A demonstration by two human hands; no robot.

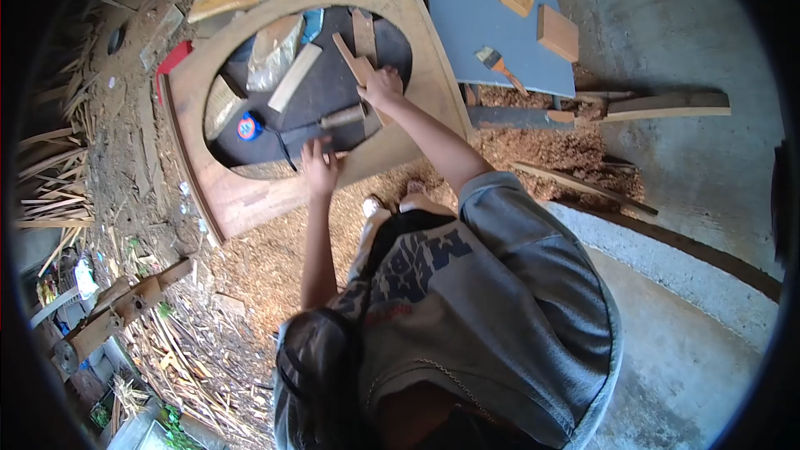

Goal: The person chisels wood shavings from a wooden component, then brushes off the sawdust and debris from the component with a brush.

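Note:
My right hand (pixel 382 86) is closed around a reddish-brown wooden strip (pixel 349 57) that slants over the oval opening of a large wooden board (pixel 417 129). My left hand (pixel 319 165) rests by the opening's near rim, fingers apart and partly curled, with nothing visible in them. Between the hands lies a tool with a wooden handle (pixel 342 116) and a dark, thin metal part. A blue tape measure (pixel 247 127) sits to the left on the dark surface inside the oval. A pale wooden strip (pixel 295 77) and a clear plastic bag (pixel 274 52) lie farther back.
A blue-grey panel (pixel 467 25) at the right carries a paintbrush (pixel 502 68) and two wooden blocks (pixel 557 32). Wood shavings (pixel 542 146) cover the floor around the board. Scrap wood (pixel 62 192) is piled at the left; a concrete ledge (pixel 667 250) runs at the right.

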